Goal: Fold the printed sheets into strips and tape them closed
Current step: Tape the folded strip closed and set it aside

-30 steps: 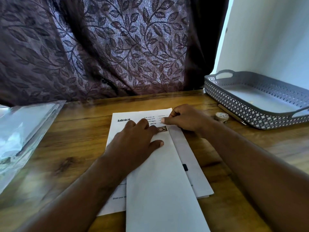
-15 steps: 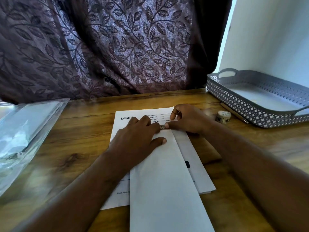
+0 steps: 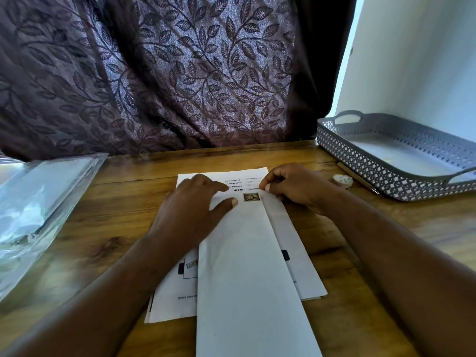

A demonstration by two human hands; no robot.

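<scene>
Print on sheet (image 3: 248, 176), centre frame: "UPC ID", "Pages"; rest too small to read. Folded strip (image 3: 247, 266) lies lengthwise on it, running to lower edge, with patterned tape piece (image 3: 251, 197) at its top end.

Left hand (image 3: 195, 207) flat, fingers spread, pressing strip's left side. Right hand (image 3: 293, 186) curled, thumb tip at strip's top right corner; pinch unclear.

Half second ago right fingers covered tape, now bare; "blinkit" logo now under left hand.

Tape roll (image 3: 342, 180) right of the hands, near grey tray (image 3: 386, 173).

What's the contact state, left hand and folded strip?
Touching. Head view: the left hand lies flat on the folded strip, thumb on its white surface.
</scene>
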